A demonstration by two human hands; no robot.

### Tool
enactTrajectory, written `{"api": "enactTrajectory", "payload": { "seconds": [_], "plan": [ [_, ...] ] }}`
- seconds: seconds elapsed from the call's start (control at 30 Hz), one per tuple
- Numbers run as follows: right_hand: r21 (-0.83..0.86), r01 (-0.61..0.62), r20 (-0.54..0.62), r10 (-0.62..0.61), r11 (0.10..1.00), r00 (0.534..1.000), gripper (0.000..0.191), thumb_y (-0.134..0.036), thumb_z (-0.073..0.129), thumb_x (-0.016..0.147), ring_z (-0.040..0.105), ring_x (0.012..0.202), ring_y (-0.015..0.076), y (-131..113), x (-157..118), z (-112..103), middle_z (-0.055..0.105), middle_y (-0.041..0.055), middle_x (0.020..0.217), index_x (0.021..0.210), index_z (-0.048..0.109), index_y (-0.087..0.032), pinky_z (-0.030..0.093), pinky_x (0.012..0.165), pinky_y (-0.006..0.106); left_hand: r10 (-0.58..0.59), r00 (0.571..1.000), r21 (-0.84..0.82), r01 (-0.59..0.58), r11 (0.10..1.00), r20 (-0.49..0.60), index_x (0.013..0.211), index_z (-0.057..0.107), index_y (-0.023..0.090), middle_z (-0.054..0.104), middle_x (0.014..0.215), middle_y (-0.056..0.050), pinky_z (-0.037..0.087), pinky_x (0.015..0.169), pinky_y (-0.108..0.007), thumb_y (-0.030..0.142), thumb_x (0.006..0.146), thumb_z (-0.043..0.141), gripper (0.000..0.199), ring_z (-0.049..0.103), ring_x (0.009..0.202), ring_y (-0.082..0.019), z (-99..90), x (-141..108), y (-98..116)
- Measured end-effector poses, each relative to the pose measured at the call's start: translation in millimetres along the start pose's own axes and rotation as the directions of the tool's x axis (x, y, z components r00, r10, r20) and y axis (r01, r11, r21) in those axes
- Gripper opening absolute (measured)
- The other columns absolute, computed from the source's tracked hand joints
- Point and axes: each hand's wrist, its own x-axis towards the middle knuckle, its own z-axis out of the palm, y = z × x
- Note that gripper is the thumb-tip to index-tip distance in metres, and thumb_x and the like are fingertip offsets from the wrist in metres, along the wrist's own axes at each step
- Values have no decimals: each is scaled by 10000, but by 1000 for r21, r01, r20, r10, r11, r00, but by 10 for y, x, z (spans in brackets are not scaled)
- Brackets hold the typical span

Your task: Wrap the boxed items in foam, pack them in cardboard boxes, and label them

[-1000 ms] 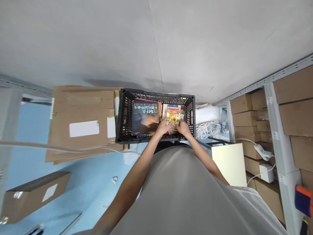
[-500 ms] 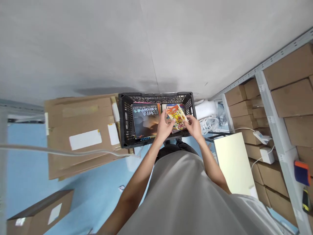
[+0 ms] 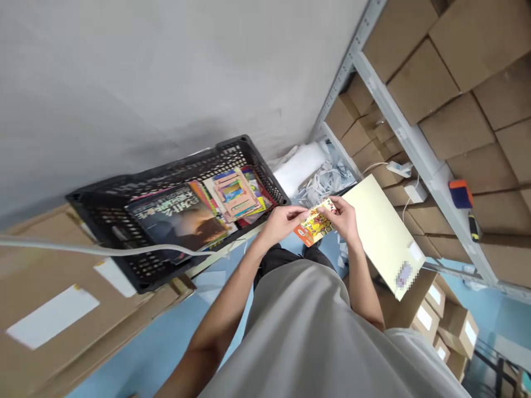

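Note:
Between my two hands is a small booklet [image 3: 317, 225] with a yellow cartoon cover and an orange end. My left hand [image 3: 282, 225] pinches its left edge. At its right edge, my right hand [image 3: 343, 220] grips it with the thumb on top. The booklet is in front of my body, to the right of a black plastic crate [image 3: 269, 172]. Inside the crate lie a dark magazine [image 3: 178, 213] with Chinese lettering on the left and a pile of small colourful books [image 3: 234, 193] on the right.
A flat cardboard box [image 3: 50, 276] lies under and left of the crate. A white cable [image 3: 136, 251] crosses in front. To the right are a cream tabletop [image 3: 375, 226], a white roll [image 3: 301, 166], shredded scraps [image 3: 321, 185] and a metal shelf [image 3: 415, 135] full of cartons.
Both hands have lifted the booklet out of the crate and carried it right, turning it so its orange end faces lower left. My view has swung right toward the shelf and tabletop.

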Motion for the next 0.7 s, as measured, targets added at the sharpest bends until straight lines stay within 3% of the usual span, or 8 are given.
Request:
{"api": "enactTrajectory", "payload": {
  "seconds": [0.07,0.17,0.3,0.4,0.5,0.6,0.7],
  "plan": [
    [10,-4,-27,5,1000,1000,512,-592,954,800,780,876,243,106,-74,-301,856,41,986,1134,784,-244,651,811,358,-29,998,-6,29,1000,48,972,896,211,879,951,-92,718,818,-433,759,852,859,562,833,877,-314,334,65,-86],
    [37,9,-129,-4,999,992,558,-580,942,817,789,919,251,329,-201,-844,848,48,992,1226,779,-238,665,857,373,-44,999,-24,44,999,-1,975,890,207,880,965,-91,717,816,-428,801,808,875,618,829,880,-305,908,239,-246],
    [173,-10,-324,67,985,944,825,-616,939,829,814,1007,270,769,-496,-1642,852,71,1090,1508,649,-247,699,920,407,-92,995,-97,88,991,-37,983,858,190,872,970,-93,706,853,-427,853,771,872,696,824,926,-297,1845,527,-474],
    [326,-48,-355,169,944,920,986,-674,935,827,846,1042,300,1147,-783,-2145,859,106,1188,1624,539,-250,727,961,473,-165,985,-180,171,969,48,1017,833,184,871,1013,-108,708,898,-451,840,752,897,710,835,976,-306,2573,708,-622],
    [378,-32,-429,206,925,880,984,-726,904,846,855,1122,339,1471,-1013,-2553,860,138,1254,1625,551,-240,724,1026,533,-220,963,-182,246,952,154,1063,820,189,877,1099,-124,707,939,-461,800,752,926,694,843,1029,-312,3198,849,-729],
    [402,4,-514,222,916,829,976,-746,881,862,849,1174,356,1707,-1144,-2911,858,153,1280,1624,570,-221,716,1064,556,-234,944,-123,267,956,231,1117,814,196,876,1163,-134,696,975,-438,752,751,953,680,840,1095,-313,3668,943,-778],
    [443,12,-533,253,896,808,986,-737,886,859,846,1180,358,1863,-1199,-3202,862,153,1263,1628,570,-207,714,1064,553,-255,921,-61,285,957,294,1155,797,197,874,1193,-142,692,964,-425,707,755,971,671,844,1080,-305,3976,993,-785]
  ]
}}
